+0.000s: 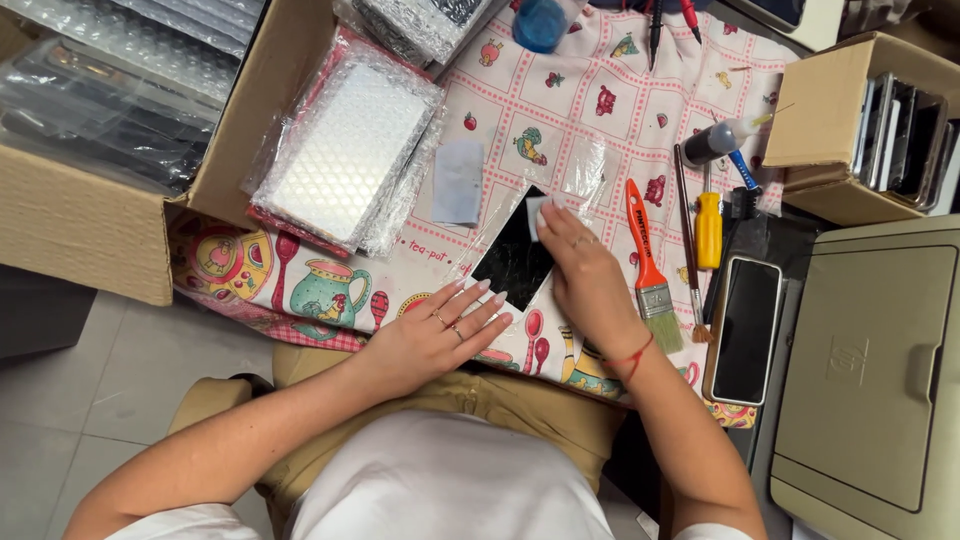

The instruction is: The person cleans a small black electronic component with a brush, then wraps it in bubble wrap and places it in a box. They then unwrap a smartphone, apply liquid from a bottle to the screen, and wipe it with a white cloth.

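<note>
A dark glass phone screen (512, 262) lies tilted on the printed tablecloth (590, 110), near the table's front edge and just ahead of the person's lap. The left hand (440, 335) rests flat beside its near-left corner, fingers spread and touching the edge, gripping nothing. The right hand (585, 275) presses a small white wipe (537, 215) under its fingertips onto the far end of the glass.

The panel is thin, smooth and glossy on a slick, plastic-looking cloth, so a hard push could, I judge, make it skid toward the edge or flex and crack. Crinkled clear film (585, 165) lies just beyond it and could catch on the wipe.

To the right lie an orange-handled paintbrush (648, 265) with pale bristles and a yellow-handled screwdriver (708, 230). To the far left, quilted bubble-wrap packets (345, 145) lean on a cardboard box (90, 225).
</note>
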